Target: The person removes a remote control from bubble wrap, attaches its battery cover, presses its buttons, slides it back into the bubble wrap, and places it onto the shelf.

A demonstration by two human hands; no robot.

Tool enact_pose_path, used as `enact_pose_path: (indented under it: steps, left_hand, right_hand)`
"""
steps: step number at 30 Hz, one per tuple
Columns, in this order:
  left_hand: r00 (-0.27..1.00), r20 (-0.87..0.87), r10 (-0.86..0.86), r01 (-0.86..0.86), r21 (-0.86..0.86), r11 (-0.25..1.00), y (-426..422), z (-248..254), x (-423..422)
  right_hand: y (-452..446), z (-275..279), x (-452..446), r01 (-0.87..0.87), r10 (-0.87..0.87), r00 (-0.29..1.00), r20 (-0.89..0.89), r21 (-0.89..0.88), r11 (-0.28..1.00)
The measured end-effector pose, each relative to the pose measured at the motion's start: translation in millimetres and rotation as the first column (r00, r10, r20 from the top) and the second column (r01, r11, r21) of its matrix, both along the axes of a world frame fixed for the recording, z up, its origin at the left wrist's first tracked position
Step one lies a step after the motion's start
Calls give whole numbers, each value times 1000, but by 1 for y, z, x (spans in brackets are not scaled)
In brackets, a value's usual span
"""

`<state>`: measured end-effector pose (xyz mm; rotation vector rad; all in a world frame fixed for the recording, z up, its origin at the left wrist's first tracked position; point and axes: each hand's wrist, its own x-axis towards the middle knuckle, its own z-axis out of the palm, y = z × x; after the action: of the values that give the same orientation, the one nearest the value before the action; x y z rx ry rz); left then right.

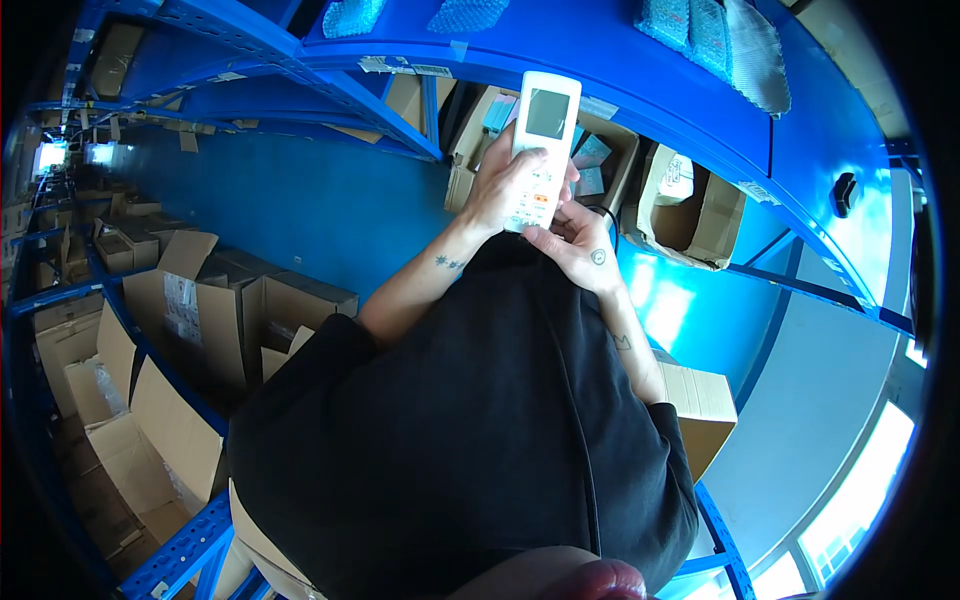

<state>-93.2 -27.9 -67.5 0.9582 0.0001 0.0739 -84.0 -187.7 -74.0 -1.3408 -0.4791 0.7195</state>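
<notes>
A white remote control (543,150) with a grey display and an orange button is held upright in front of the chest. My left hand (503,180) is wrapped round its left side, the thumb lying over the buttons and fingertips showing at the right edge. My right hand (572,240) is at the lower end of the remote, its thumb against the bottom corner and its fingers curled beside it. Behind the remote is an open cardboard box (622,165) with coloured packets in it.
A blue shelf surface (600,75) carries bubble-wrapped packages (690,35). Another open carton (712,220) hangs below its edge at the right. Open cardboard boxes (205,320) stand on the left, and a closed carton (698,400) is by my right elbow.
</notes>
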Motion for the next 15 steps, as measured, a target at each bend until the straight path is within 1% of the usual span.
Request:
enact_pose_path:
  steps: [4, 8, 13, 15]
  left_hand:
    - [1000, -10, -16, 16, 8, 1000, 1, -3, 1]
    - [994, 95, -49, 49, 4, 999, 2, -7, 0]
    - [996, 72, -55, 49, 82, 995, 3, -2, 0]
    - [996, 77, -51, 45, 76, 996, 3, -3, 0]
  right_hand:
    - [0, 1, 1, -3, 3, 1000, 0, -16, 1000]
    - [0, 2, 1, -9, 9, 1000, 6, -25, 1000]
    - [0, -2, 3, -33, 33, 998, 47, -10, 999]
    - [0, -3, 3, -33, 33, 999, 43, -7, 999]
